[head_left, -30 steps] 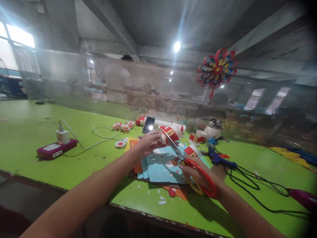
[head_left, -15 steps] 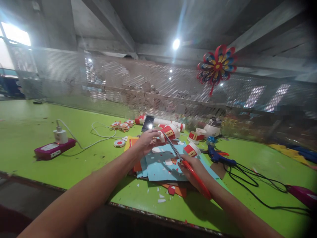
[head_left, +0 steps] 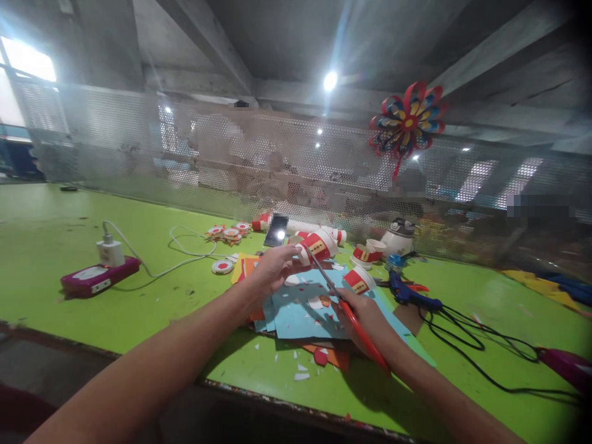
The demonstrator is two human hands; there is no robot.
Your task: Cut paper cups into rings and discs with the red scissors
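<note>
My left hand grips a red and white paper cup by its base end, tilted on its side above the paper. Red-handled scissors are in my right hand, their blades reaching up to the cup's near side. Below lie light blue paper sheets strewn with small white and red scraps. A second paper cup rests tilted on the sheets, just beyond my right hand. More red and white paper cups stand farther back.
A blue glue gun with a black cord lies at right. At left, a purple power strip holds a white charger. A phone leans at the back beside stacked cups. A mesh screen borders the green table.
The scissors' handles have swung slightly left and drawn closer together at the cup. My left hand and the cup have hardly moved.
</note>
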